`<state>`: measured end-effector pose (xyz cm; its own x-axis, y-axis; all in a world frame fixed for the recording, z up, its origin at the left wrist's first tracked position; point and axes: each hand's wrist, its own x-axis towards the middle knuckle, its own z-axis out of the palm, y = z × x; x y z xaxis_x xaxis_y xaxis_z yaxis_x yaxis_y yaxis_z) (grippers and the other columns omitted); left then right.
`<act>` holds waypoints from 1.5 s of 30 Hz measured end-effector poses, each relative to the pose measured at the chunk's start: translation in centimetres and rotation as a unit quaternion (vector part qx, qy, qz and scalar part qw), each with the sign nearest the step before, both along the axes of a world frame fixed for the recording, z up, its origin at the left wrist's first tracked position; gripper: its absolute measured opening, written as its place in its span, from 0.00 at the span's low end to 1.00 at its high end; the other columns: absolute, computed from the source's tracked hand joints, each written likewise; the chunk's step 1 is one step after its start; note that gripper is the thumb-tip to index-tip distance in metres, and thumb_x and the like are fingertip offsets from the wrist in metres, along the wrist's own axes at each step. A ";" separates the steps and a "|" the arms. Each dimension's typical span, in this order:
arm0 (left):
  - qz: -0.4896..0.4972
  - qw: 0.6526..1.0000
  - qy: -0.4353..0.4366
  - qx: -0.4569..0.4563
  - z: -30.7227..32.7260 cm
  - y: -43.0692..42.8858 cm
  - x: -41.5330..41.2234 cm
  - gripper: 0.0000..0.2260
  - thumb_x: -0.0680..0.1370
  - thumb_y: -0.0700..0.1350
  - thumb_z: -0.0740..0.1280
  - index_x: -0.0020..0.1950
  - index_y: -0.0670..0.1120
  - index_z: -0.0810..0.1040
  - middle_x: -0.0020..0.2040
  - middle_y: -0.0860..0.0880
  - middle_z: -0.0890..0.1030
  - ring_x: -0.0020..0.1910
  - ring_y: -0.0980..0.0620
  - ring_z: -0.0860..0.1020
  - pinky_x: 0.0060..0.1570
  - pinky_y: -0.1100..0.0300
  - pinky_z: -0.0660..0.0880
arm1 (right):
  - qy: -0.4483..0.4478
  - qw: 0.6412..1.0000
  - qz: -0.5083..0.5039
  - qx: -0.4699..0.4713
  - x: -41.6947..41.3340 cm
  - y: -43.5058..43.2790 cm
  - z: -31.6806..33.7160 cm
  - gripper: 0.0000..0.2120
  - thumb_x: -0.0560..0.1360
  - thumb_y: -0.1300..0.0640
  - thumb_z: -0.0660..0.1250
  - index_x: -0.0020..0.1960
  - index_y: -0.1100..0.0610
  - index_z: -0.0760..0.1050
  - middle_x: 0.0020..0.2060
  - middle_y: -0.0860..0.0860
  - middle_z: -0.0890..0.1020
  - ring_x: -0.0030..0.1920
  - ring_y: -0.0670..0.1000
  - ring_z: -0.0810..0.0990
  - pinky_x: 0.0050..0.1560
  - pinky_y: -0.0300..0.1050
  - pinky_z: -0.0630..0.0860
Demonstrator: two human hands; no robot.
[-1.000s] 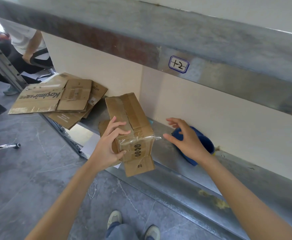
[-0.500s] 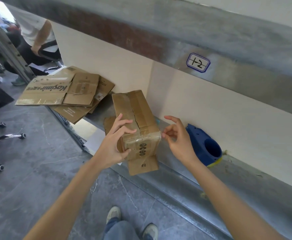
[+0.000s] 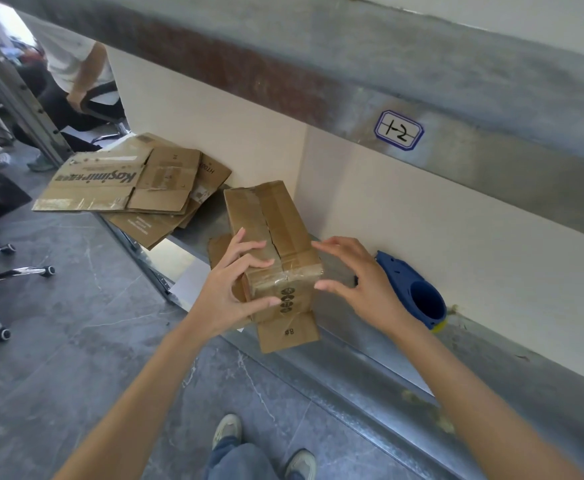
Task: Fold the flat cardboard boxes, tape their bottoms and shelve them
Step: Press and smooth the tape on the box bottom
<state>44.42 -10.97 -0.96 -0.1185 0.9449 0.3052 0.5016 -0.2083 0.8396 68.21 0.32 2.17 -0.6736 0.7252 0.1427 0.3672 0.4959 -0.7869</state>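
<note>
A small folded cardboard box (image 3: 276, 230) stands bottom-up on the metal shelf (image 3: 380, 355), clear tape running over its seam and down its near end. A loose flap marked #8 hangs below. My left hand (image 3: 229, 292) grips the box's near left corner, fingers on top and thumb on the end face. My right hand (image 3: 359, 282) hovers at the box's right side with fingers spread, its fingertips at the taped edge. The blue tape dispenser (image 3: 415, 292) lies on the shelf just right of that hand.
Several flat cardboard boxes (image 3: 127, 181) are stacked at the shelf's left end, overhanging the edge. An upper shelf beam (image 3: 283, 74) with a label 1-2 runs overhead. A chair base (image 3: 3, 275) stands on the grey floor at left. A person sits at far left.
My right hand left the blue tape dispenser and came left to the box's right side. My left hand kept its grip on the box.
</note>
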 end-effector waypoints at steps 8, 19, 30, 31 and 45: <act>0.035 0.999 0.001 0.017 -0.3 0.1 0.6 0.17 0.73 0.52 0.75 0.57 0.46 0.81 0.70 0.57 0.73 0.79 0.53 0.55 0.67 0.34 0.69 | -0.016 0.998 -0.006 0.056 -1.0 0.5 -1.1 0.19 0.72 0.48 0.74 0.62 0.46 0.79 0.63 0.42 0.74 0.65 0.42 0.71 0.68 0.50 0.70; 0.073 0.997 -0.018 0.018 0.0 0.1 1.5 0.12 0.75 0.51 0.74 0.53 0.46 0.80 0.67 0.58 0.75 0.79 0.56 0.56 0.66 0.35 0.69 | 0.005 0.998 -0.025 -0.056 -2.7 -0.9 0.0 0.14 0.75 0.46 0.71 0.57 0.48 0.73 0.61 0.43 0.71 0.61 0.41 0.74 0.61 0.48 0.76; 0.096 0.994 -0.052 0.012 0.0 0.7 1.5 0.10 0.75 0.34 0.68 0.50 0.46 0.84 0.63 0.61 0.78 0.77 0.58 0.61 0.64 0.41 0.75 | 0.009 0.993 -0.105 -0.047 -4.4 -1.4 0.6 0.13 0.75 0.51 0.70 0.57 0.47 0.71 0.57 0.45 0.74 0.55 0.41 0.74 0.54 0.40 0.75; 0.099 0.994 -0.047 0.013 0.1 0.7 1.6 0.11 0.75 0.31 0.68 0.50 0.46 0.84 0.63 0.60 0.78 0.77 0.58 0.61 0.63 0.42 0.75 | 0.013 0.993 -0.106 -0.049 -4.5 -1.4 0.6 0.13 0.76 0.51 0.70 0.58 0.47 0.71 0.57 0.45 0.74 0.55 0.40 0.74 0.52 0.38 0.74; 0.030 0.997 -0.069 -0.013 1.6 -0.1 0.4 0.12 0.79 0.34 0.67 0.57 0.45 0.84 0.67 0.57 0.78 0.78 0.60 0.58 0.61 0.65 0.74 | 0.052 0.990 -0.067 -0.113 -2.8 -1.0 0.8 0.14 0.81 0.54 0.65 0.66 0.49 0.71 0.59 0.36 0.76 0.57 0.36 0.76 0.56 0.33 0.73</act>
<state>44.83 -11.04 0.63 -0.2148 0.9423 0.2568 0.3916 -0.1577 0.9065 65.37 -0.72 2.95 -0.5587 0.8289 0.0298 0.3296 0.2549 -0.9091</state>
